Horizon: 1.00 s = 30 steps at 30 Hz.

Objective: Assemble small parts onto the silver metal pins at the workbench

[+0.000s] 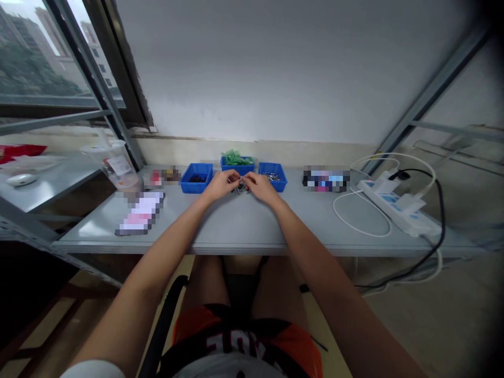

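Note:
My left hand (223, 184) and my right hand (260, 186) are close together above a small pile of metal pieces (240, 188) on the grey table. Fingers of both hands are pinched together; whatever they hold is too small to make out. Behind them is a blue bin (237, 168) with green plastic packets (232, 157). To the left, a blue bin (186, 184) contains dark small parts (197, 179). Beside my right hand, another blue bin (280, 185) contains silvery metal parts (270, 177).
A lidded cup (118, 167) and a phone (140, 212) are at the left of the table (240, 226). At the right lie a blurred item (326, 179), a white power strip (405, 214) with plugs, and looping cables. The wall is behind.

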### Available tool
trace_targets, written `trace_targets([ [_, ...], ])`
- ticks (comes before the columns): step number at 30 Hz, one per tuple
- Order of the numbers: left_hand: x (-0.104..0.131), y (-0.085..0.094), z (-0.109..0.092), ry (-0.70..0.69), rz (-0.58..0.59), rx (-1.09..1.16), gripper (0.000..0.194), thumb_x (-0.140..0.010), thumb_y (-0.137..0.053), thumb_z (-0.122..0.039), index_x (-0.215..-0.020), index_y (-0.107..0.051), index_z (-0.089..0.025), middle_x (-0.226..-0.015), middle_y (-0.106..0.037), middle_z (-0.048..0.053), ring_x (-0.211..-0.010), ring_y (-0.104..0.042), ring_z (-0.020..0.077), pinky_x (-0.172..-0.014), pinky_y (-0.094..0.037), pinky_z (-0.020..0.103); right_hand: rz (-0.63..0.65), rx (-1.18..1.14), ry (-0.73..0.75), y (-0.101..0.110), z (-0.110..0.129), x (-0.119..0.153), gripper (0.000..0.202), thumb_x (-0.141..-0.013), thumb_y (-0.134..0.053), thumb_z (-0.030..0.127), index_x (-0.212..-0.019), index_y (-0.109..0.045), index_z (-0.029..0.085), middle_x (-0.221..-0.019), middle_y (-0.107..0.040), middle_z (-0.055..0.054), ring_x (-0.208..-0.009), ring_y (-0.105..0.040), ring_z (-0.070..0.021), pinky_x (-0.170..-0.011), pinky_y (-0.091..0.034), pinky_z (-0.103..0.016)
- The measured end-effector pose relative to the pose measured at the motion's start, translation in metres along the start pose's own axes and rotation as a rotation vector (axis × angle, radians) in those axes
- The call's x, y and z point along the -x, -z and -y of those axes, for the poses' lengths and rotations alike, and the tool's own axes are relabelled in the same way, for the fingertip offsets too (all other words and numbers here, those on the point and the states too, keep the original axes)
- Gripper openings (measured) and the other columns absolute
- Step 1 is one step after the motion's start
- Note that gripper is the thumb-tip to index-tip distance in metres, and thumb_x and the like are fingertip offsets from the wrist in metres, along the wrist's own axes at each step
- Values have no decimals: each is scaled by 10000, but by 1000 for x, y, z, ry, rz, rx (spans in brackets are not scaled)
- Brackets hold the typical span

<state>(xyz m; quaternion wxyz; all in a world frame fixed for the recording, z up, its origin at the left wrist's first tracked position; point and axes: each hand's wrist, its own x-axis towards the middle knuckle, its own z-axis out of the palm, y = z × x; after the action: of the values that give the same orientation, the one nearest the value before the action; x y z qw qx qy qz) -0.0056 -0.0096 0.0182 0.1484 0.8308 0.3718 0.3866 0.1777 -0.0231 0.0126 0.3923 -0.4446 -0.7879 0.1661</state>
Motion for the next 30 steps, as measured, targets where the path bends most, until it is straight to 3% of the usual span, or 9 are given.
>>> trace_targets([
  [11,1,0,-1,-85,47,-185,149,-810,-559,-231,-881,-656,-143,-887,-682,63,-823,-612,164,-749,-468,263,36,-2,19,0,1,1,262,-887,-487,379,-881,-645,171,-721,-640,-13,-626,-525,-126,-625,-366,-237],
  [30,2,0,-1,-156,98,-261,128,-786,-567,-216,-872,-643,-158,-885,-679,54,-842,-609,190,-749,-458,292,51,-21,26,1,5,2,222,-856,-519,288,-883,-688,147,-749,-675,-26,-649,-556,-122,-636,-379,-233],
])
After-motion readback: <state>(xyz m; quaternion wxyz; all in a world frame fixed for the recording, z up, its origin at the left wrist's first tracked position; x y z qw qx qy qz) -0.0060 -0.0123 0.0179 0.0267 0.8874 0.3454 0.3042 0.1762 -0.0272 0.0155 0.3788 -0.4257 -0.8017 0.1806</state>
